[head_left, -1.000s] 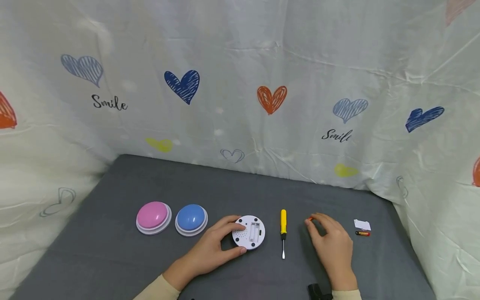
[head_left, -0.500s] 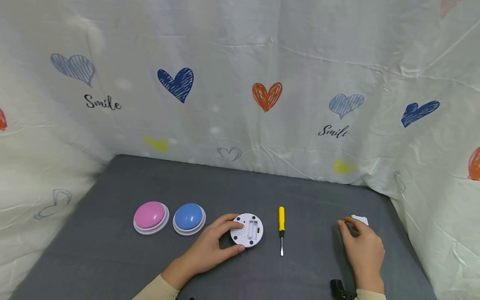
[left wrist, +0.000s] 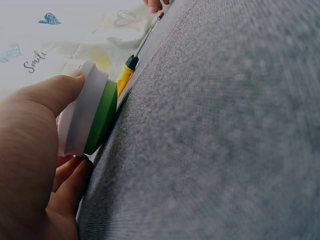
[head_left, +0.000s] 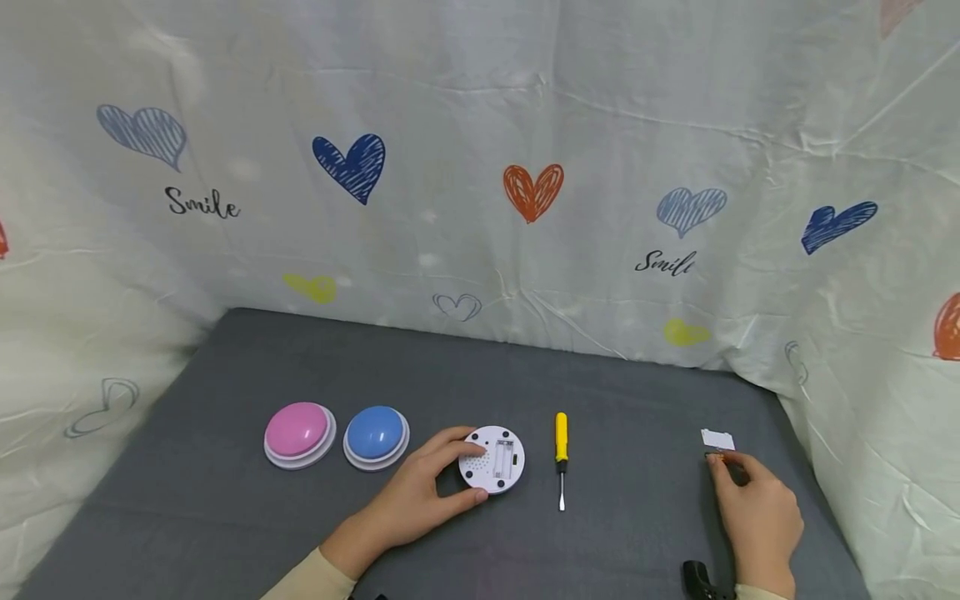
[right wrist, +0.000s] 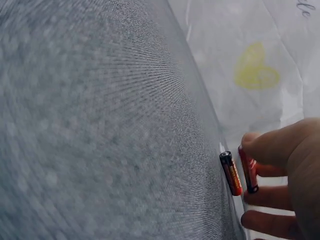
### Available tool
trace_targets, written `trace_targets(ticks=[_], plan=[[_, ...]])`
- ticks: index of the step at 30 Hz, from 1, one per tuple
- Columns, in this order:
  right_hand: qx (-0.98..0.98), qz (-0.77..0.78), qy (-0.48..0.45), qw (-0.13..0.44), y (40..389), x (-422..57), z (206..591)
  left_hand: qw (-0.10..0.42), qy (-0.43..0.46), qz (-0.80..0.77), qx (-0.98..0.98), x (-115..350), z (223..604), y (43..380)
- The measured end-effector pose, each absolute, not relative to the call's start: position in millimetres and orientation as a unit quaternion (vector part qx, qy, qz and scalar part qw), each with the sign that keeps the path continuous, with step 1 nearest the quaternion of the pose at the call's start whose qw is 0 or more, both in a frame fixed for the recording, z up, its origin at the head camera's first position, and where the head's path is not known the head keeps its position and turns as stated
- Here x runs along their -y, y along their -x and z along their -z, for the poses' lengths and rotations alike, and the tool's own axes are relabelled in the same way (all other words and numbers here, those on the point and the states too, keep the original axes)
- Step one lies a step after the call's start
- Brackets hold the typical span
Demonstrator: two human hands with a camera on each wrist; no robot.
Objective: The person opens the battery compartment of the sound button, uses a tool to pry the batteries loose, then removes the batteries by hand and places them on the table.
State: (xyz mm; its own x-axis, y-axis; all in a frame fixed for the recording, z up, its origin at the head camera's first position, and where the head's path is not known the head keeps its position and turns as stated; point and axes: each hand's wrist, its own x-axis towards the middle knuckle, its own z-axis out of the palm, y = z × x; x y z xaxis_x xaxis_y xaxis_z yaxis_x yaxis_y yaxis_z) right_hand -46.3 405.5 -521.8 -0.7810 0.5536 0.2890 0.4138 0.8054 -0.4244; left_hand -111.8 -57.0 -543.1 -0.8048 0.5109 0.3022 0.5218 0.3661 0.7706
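My left hand (head_left: pixel 420 492) grips a round white-based button (head_left: pixel 474 477) by its rim. It lies upside down, its open battery compartment (head_left: pixel 504 459) facing up. In the left wrist view the button's green dome (left wrist: pixel 103 117) points down to the cloth. Over on the right, my right hand (head_left: pixel 761 508) pinches a small red battery (right wrist: pixel 248 169) between thumb and fingers. A second battery (right wrist: pixel 230 173), black and orange-red, lies on the cloth right beside it. Just beyond the right fingertips is a small white piece (head_left: pixel 717 439).
A yellow-handled screwdriver (head_left: pixel 562 442) lies between my hands. Left of my left hand stand a blue button (head_left: pixel 376 433) and a pink button (head_left: pixel 297 430). A dark grey cloth (head_left: pixel 480 367) covers the table, with a heart-printed white curtain (head_left: pixel 450 150) behind.
My right hand has moved right with its battery, to beside the white piece and the other battery. The left hand keeps its hold on the upturned button; the head view has shifted slightly.
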Motion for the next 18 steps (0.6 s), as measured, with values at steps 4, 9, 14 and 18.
trace_targets(ticks=[4, 9, 14, 18], plan=[[0.934, -0.164, 0.263, 0.177, 45.7, -407.1, 523.1, 0.004, 0.312, 0.470, 0.826, 57.6, 542.0, 111.6], [0.941, -0.159, 0.261, 0.147, 46.3, -408.6, 523.5, 0.006, 0.314, 0.471, 0.825, 57.5, 541.3, 111.8], [0.940, -0.158, 0.262, 0.149, 47.7, -407.8, 524.0, 0.006, 0.313, 0.471, 0.825, 57.4, 540.9, 111.9], [0.939, -0.160, 0.263, 0.154, 46.7, -406.7, 523.5, 0.005, 0.313, 0.470, 0.825, 57.4, 542.0, 111.9]])
